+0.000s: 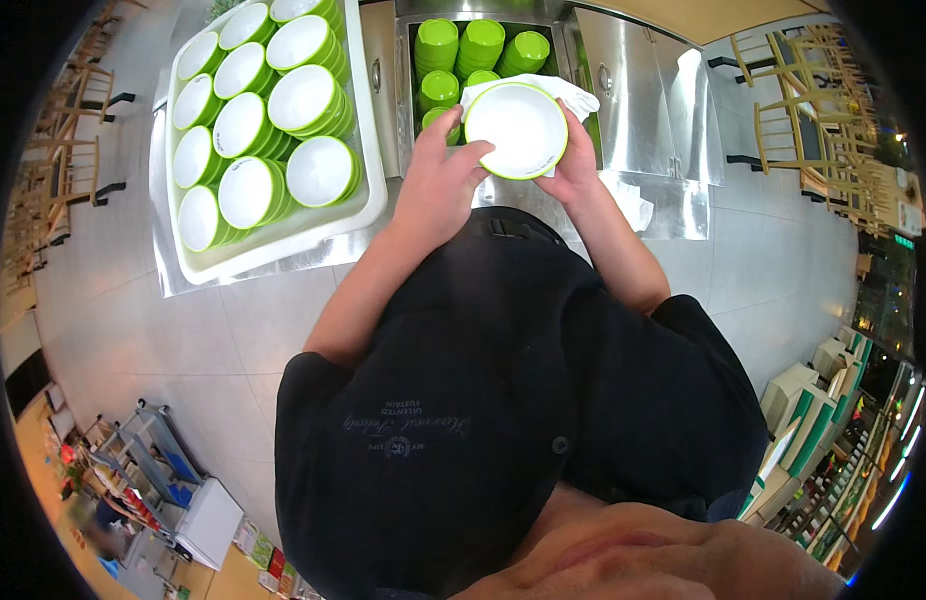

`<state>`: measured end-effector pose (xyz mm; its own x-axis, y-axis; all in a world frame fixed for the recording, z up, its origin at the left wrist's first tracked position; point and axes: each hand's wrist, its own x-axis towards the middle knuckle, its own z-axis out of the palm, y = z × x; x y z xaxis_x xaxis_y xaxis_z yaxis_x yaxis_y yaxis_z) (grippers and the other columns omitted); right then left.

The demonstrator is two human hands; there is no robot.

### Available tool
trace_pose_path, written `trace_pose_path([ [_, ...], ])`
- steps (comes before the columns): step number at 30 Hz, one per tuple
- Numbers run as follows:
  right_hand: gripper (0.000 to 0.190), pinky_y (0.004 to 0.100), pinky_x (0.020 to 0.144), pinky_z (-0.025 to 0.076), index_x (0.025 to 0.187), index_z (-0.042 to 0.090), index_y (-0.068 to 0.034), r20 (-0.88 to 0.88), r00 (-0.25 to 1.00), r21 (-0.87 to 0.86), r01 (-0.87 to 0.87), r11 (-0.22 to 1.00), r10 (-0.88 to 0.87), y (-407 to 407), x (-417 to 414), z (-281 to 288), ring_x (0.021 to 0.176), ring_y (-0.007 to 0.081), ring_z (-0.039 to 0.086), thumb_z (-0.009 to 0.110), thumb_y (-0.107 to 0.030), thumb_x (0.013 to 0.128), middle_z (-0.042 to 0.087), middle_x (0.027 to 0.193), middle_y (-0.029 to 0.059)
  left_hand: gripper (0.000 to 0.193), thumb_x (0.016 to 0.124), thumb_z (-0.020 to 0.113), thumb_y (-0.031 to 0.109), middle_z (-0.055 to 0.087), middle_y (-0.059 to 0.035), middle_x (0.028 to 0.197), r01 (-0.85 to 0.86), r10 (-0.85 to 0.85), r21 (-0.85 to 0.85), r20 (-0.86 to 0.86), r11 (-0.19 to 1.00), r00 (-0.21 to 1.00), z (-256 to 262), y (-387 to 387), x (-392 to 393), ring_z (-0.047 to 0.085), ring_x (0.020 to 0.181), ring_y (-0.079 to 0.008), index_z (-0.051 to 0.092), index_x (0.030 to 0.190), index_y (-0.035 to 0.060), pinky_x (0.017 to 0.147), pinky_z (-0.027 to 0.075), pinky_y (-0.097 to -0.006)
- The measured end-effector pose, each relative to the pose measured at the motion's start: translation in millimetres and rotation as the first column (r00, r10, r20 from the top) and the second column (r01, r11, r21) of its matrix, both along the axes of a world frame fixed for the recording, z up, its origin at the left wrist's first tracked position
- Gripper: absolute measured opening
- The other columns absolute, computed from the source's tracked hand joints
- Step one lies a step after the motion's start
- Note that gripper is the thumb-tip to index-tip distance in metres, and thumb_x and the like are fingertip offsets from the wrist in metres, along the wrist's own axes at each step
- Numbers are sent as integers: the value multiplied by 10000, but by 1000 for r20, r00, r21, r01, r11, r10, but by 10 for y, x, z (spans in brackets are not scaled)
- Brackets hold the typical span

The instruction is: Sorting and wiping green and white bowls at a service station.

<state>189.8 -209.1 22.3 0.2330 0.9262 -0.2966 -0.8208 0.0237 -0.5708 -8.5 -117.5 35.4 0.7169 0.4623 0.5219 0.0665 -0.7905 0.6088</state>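
A bowl, white inside with a green rim, is held in front of me between both hands. My left hand grips its left edge, the thumb over the rim. At its right side my right hand holds it, with a white cloth behind the bowl and partly hidden by it. Beyond the bowl, upside-down green bowls stand stacked in an open metal drawer or compartment. To the left, a white plastic tub holds many stacked bowls, tilted with their white insides showing.
Stainless-steel cabinet doors flank the compartment. A crumpled white cloth or tissue lies on a metal surface to the right. Wooden chairs stand at the far right, and a wheeled cart is at lower left, near a person.
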Motion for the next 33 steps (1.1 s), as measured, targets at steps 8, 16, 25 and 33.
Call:
trace_pose_path([
  [8, 516, 430, 1088, 461, 1437, 494, -75, -45, 988, -29, 146, 989, -147, 17, -228, -114, 1270, 249, 583, 395, -424, 1072, 583, 1407, 101, 1011, 731, 900, 212, 412, -250, 1478, -9, -29, -448, -79, 894, 996, -70, -32, 76, 482, 1338, -372, 278, 1485, -45, 1141, 391, -443],
  [16, 435, 371, 1032, 490, 1412, 504, -20, 154, 986, -298, 113, 948, -69, -75, -253, -284, 1228, 212, 598, 493, -277, 1061, 592, 1378, 112, 1122, 588, 980, 282, 501, -204, 1398, -70, 34, -537, -77, 841, 996, -81, -55, 47, 497, 1328, -327, 342, 1458, -27, 1122, 401, -427],
  [25, 415, 337, 1076, 421, 1384, 564, 8, 765, 644, -146, 160, 976, 9, -254, -152, -102, 1240, 206, 584, 600, -174, 1013, 646, 1321, 106, 934, 746, 899, 340, 554, -122, 1376, 399, 133, -909, 413, 123, 901, -395, 14, -16, 527, 1304, -256, 391, 1446, -11, 1108, 417, -394],
  [33, 388, 370, 1040, 449, 1328, 595, -10, 911, 342, 121, 309, 943, -229, -338, 153, 164, 1214, 225, 591, 656, -138, 967, 657, 1278, 94, 887, 802, 868, 351, 543, -113, 1391, 503, 23, -849, 506, -162, 862, -459, 14, -31, 515, 1309, -239, 391, 1460, -6, 1115, 409, -394],
])
